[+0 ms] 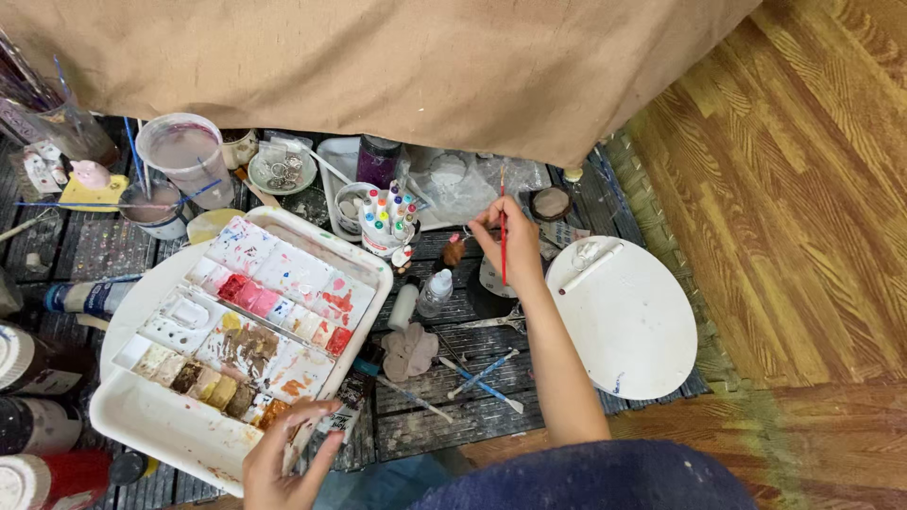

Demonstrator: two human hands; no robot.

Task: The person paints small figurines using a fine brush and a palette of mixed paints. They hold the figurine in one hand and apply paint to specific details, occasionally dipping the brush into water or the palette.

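My left hand (281, 455) grips the near edge of a white paint palette tray (161, 420) with wells of pink, red, yellow and brown paint, and touches a dark paint tube (342, 408) beside it. My right hand (505, 238) is raised over the mat and holds a thin red paintbrush (503, 241) upright, with a small brown object (454, 252) at its fingertips. A cup of coloured markers (388, 223) stands just left of that hand.
A white oval palette (633, 326) lies at the right by the wooden floor (812, 217). Water cups (184, 156), a small dropper bottle (436, 292), loose brushes (482, 376), a crumpled rag (409, 351) and paint bottles (42, 425) crowd the mat. Tan cloth (397, 66) hangs behind.
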